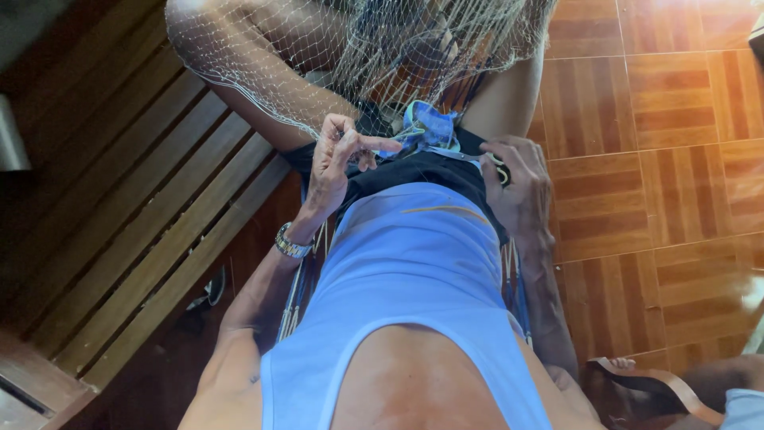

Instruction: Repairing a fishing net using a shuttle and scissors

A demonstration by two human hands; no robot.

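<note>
— From the head camera, what do we see at our left hand?

— We see it raised over the lap, fingers curled, thumb and forefinger pinched; whether a strand sits between them we cannot tell. A metal wristwatch sits just below it. The fishing net hangs just above that hand, draped over the knees.

— And our right hand?

— It is closed on a small dark object at the edge of the black shorts. Between both hands lies a blue cloth.
</note>
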